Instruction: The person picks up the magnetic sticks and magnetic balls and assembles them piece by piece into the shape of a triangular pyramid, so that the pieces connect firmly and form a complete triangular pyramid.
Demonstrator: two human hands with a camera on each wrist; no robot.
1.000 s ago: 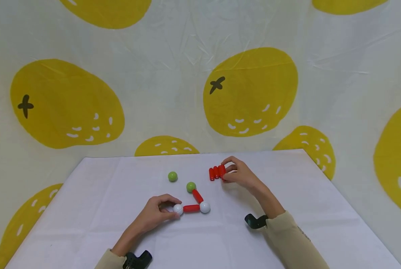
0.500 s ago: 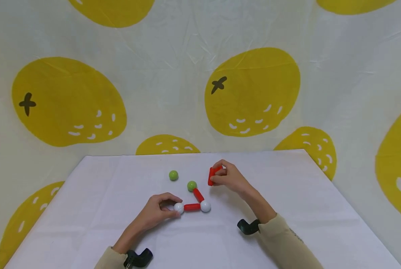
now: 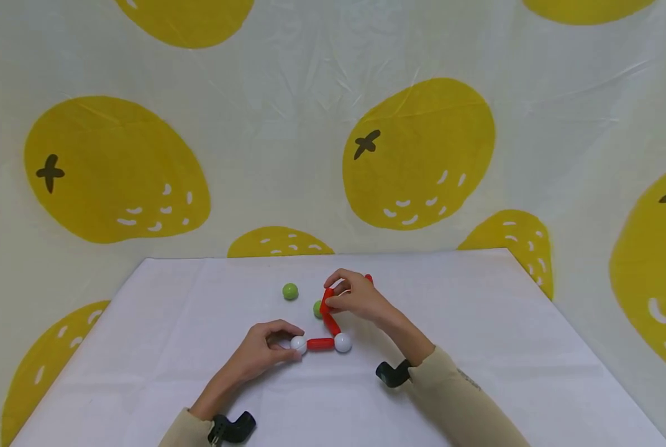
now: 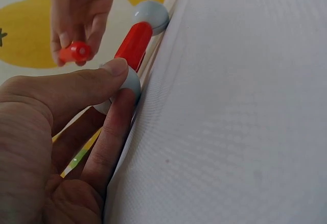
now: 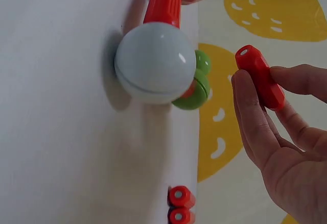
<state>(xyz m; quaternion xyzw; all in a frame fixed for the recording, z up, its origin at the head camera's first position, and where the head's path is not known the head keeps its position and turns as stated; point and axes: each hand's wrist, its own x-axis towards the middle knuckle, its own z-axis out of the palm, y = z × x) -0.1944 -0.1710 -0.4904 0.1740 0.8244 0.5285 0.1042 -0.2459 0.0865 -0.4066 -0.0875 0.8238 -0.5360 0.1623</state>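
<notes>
My left hand point(image 3: 260, 354) pinches a white ball point(image 3: 298, 344) between thumb and fingers on the table. From that ball a red magnetic rod point(image 3: 320, 344) runs to a second white ball point(image 3: 342, 342). Another red rod point(image 3: 331, 324) slants back from there to a green ball point(image 3: 317, 309), partly covered in the head view. Above this chain my right hand point(image 3: 361, 299) holds a loose red rod point(image 5: 259, 76) by thumb and fingertips. In the right wrist view, that rod is apart from the balls.
A single green ball point(image 3: 290, 291) lies farther back on the white-covered table point(image 3: 199, 310). Several red rods sit behind my right hand, mostly hidden in the head view; the right wrist view shows the ends of two rods point(image 5: 181, 197). A fruit-patterned cloth point(image 3: 288, 124) hangs behind.
My right hand has taken a red rod from the row at the back and carried it left, over the green ball of the chain. My left hand keeps its hold on the white ball.
</notes>
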